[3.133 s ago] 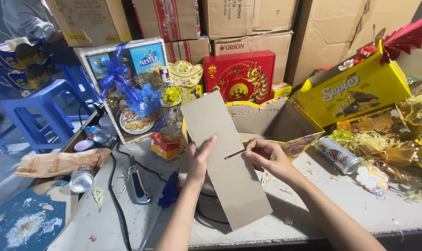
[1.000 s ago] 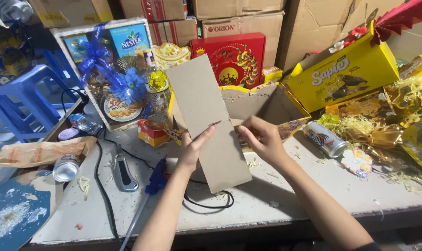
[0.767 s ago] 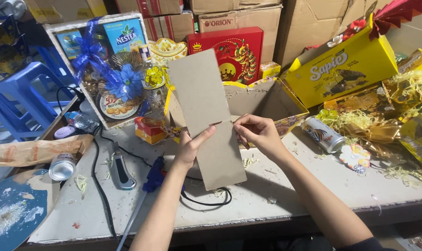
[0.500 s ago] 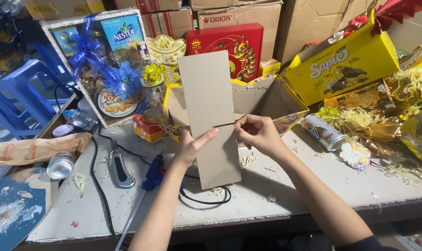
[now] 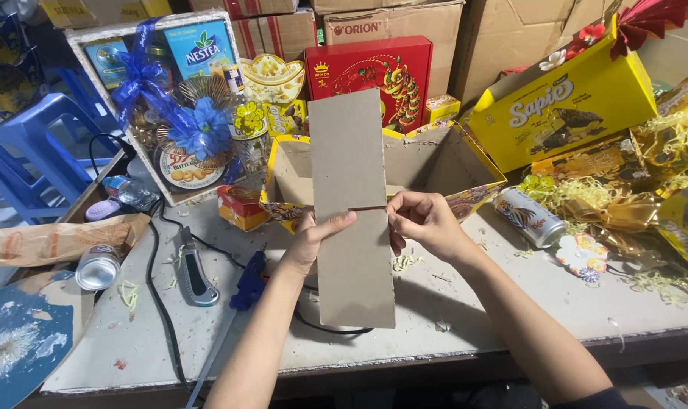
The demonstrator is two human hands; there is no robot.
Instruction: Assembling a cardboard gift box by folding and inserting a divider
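A long brown cardboard strip [image 5: 351,220] stands nearly upright over the table, with a short slit cut in at its middle from the right edge. My left hand [image 5: 313,241] grips its left edge at mid-height. My right hand [image 5: 423,222] pinches the right edge at the slit. Just behind the strip sits an open cardboard box [image 5: 435,163] with yellow patterned rims.
A utility knife [image 5: 194,274] and a blue glue gun [image 5: 247,279] with a black cord lie left of my hands. A gift basket with blue ribbon [image 5: 173,113], a red box [image 5: 374,72], a yellow snack box [image 5: 567,106], cans and shredded yellow paper crowd the back and right. Blue stools stand at left.
The strip has swung from a leftward tilt to nearly vertical and shifted right. Both hands keep their hold at its middle.
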